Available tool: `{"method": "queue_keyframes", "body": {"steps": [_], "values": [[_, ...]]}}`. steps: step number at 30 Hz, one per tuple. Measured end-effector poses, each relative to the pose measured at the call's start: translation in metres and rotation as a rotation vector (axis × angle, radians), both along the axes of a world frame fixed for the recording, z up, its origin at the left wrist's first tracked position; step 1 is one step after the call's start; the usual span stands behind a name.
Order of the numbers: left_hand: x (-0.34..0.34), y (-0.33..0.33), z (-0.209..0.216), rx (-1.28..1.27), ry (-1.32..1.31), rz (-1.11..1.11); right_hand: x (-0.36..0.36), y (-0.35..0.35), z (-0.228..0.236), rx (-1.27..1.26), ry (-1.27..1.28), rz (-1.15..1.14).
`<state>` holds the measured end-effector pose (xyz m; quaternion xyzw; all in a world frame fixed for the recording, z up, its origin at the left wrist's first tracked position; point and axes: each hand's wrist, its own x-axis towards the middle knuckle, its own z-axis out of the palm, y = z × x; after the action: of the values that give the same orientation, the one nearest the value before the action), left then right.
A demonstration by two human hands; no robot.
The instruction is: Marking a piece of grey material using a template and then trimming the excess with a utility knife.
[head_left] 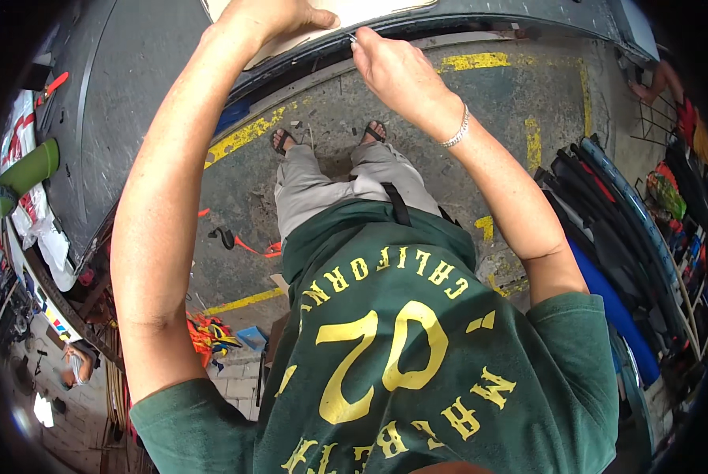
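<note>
At the top edge, a pale flat sheet [373,11] lies on a dark worktable [152,71], close to its near edge. My left hand [279,17] rests on this sheet with the thumb stretched out; its other fingers are partly cut off by the frame. Just right of that thumb, by the table's edge, my right hand [399,69] is closed in a pinch. A thin, shiny metal tip [354,37] sticks out between its thumb and forefinger, too small to name. A bracelet [457,126] circles the right wrist.
Yellow lines [476,61] mark the concrete floor. Long dark and blue rolls [606,213] are stacked at right, near another person's arm [662,83]. On the left are a green roll [30,168] and white plastic wrapping [50,229]. Orange straps [208,336] lie below.
</note>
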<state>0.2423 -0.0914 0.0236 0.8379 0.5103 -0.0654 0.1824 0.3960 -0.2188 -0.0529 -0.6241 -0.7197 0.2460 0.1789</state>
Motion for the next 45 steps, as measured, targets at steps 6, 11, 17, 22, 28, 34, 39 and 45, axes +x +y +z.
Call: {"method": "queue_keyframes", "body": {"steps": [6, 11, 17, 22, 28, 34, 39, 45], "values": [[-0.003, 0.001, -0.017, -0.037, -0.055, 0.018, 0.0, -0.008, 0.004, -0.045, 0.126, -0.092], [-0.004, -0.02, -0.026, 0.54, -0.469, -0.254, 0.002, -0.054, 0.027, 0.117, 0.305, -0.301], [0.019, -0.048, -0.001, 0.005, -0.532, -0.63, -0.012, -0.093, 0.02, 0.006, 0.541, -0.727], [0.061, -0.057, -0.004, -0.038, -0.339, -0.821, -0.009, -0.09, 0.021, 0.132, 0.357, -0.968], [0.074, -0.067, -0.014, 0.061, -0.278, -1.044, -0.017, -0.095, 0.007, 0.16, 0.356, -1.108], [0.086, -0.073, -0.01, 0.069, -0.251, -1.094, -0.012, -0.099, 0.003, 0.194, 0.29, -1.138], [0.088, -0.077, -0.004, 0.081, -0.238, -1.113, -0.012, -0.102, 0.004, 0.202, 0.236, -1.135], [0.086, -0.079, 0.0, 0.053, -0.205, -1.099, -0.014, -0.104, 0.008, 0.18, 0.227, -1.124]]}}
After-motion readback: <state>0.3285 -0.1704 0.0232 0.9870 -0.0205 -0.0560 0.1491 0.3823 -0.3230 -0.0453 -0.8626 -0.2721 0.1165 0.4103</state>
